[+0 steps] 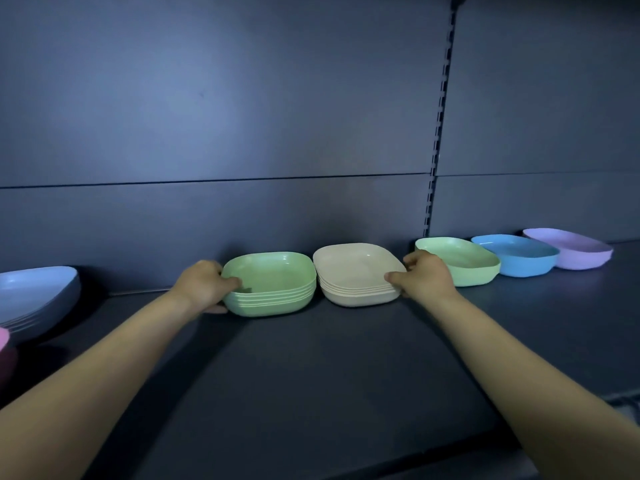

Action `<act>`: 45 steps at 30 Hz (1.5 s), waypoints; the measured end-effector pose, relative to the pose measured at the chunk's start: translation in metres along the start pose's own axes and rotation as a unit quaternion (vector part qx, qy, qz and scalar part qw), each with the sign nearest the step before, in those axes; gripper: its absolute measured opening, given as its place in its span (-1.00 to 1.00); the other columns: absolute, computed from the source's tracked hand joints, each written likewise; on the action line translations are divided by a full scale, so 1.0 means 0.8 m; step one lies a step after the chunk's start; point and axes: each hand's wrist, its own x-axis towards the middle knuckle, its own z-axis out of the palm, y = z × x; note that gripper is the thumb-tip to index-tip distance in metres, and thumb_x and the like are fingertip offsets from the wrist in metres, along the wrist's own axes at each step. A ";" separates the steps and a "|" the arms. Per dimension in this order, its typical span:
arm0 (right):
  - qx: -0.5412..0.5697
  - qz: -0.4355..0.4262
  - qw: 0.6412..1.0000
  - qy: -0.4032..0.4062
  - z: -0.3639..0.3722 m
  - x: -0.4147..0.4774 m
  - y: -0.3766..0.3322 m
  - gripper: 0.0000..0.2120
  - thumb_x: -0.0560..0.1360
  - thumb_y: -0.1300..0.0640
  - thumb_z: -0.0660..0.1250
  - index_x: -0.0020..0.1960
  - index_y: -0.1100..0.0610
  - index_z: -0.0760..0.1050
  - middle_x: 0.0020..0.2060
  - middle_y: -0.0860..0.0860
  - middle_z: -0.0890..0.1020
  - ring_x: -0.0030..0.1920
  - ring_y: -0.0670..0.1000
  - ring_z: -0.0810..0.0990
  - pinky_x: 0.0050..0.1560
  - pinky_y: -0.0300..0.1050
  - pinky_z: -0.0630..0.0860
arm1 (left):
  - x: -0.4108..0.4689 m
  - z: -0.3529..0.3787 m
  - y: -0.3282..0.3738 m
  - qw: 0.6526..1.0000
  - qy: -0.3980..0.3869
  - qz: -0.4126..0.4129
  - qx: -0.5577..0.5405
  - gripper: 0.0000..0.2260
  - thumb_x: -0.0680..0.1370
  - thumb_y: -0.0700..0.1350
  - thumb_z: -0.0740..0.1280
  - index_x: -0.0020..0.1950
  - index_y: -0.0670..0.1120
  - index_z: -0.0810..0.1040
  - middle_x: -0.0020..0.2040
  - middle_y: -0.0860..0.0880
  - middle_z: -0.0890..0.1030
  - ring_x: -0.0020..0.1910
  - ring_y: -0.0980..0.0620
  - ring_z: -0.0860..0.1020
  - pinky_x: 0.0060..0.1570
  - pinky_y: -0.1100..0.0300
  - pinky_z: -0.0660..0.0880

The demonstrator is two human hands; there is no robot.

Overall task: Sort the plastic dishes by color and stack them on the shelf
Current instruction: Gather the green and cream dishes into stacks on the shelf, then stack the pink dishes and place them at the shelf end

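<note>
The left hand grips the green stack at its 9 o'clock; the right hand clasps the cream stack at 3 o'clock. The frame edge crops a grey-blue stack.

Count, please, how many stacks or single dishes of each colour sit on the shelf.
Green: 2 (green stack, green dish)
Cream: 1 (cream stack)
Blue: 2 (pale blue stack, blue dish)
Lilac: 1 (lilac dish)
Pink: 1 (pink dish, cropped)
Total: 7

On the shelf, the left hand grips the green stack; the right hand grips the touching cream stack.
</note>
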 end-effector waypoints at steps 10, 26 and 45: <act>0.282 0.178 0.942 -0.041 0.000 0.012 0.028 -0.82 0.41 0.23 0.45 -0.19 0.29 0.46 -0.23 0.15 0.53 -0.35 0.01 0.53 -0.21 -0.11 0.65 | -0.004 0.023 0.011 0.999 0.028 0.010 -0.012 -0.84 0.50 -0.19 0.34 -0.01 -0.27 0.56 -0.12 -0.17 0.53 -0.14 -0.13 0.56 -0.36 0.20 0.58; 0.215 0.134 0.967 0.013 -0.019 0.045 0.070 -0.59 0.44 0.12 0.43 -0.47 0.20 0.33 -0.50 0.06 0.46 -0.35 0.05 0.57 0.13 0.14 0.55 | -0.007 0.082 0.049 0.998 0.061 0.010 0.008 -0.78 0.54 -0.13 0.30 0.04 -0.27 0.58 -0.09 -0.19 0.59 -0.16 -0.17 0.60 -0.27 0.09 0.64; -0.207 -0.138 0.964 -0.093 -0.077 0.005 0.021 -0.68 0.48 -0.01 0.34 0.04 0.25 0.51 -0.03 0.15 0.58 0.07 0.15 0.55 -0.06 -0.10 0.42 | -0.063 0.042 0.071 0.948 0.111 0.093 0.283 -0.72 0.57 -0.08 0.21 0.09 -0.28 0.52 0.10 -0.24 0.59 0.10 -0.22 0.51 0.04 0.08 0.43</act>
